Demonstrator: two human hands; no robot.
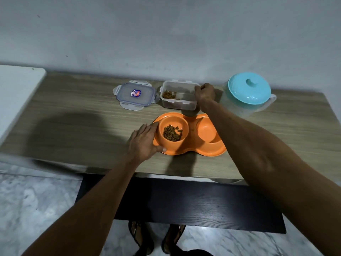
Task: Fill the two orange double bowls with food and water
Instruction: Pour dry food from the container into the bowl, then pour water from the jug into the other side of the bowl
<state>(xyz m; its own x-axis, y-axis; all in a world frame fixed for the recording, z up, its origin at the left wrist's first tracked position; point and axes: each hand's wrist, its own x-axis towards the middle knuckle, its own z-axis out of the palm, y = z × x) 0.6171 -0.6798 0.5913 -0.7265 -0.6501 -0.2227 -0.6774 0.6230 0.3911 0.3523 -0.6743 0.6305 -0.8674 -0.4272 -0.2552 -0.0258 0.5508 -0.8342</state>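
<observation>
Fingers (150, 127) of the left hand (145, 140) lie straight and together against the left edge of the orange double bowl (193, 153), thumb on its near rim. The bowl sits mid-table (73, 117), with kibble (172, 133) in its left cup. Beyond it, the right hand (203, 94) curls over the right rim of a clear tub (177, 105) holding more kibble. A lid (136, 94) lies flat to the tub's left, and a teal-lidded jug (249, 89) stands to its right by the wall (166, 34).

The right hand's (204, 94) fingertips hide behind its knuckles at the food container's (178, 106) wall; the lid's (126, 91) label (136, 93) is unreadably small
</observation>
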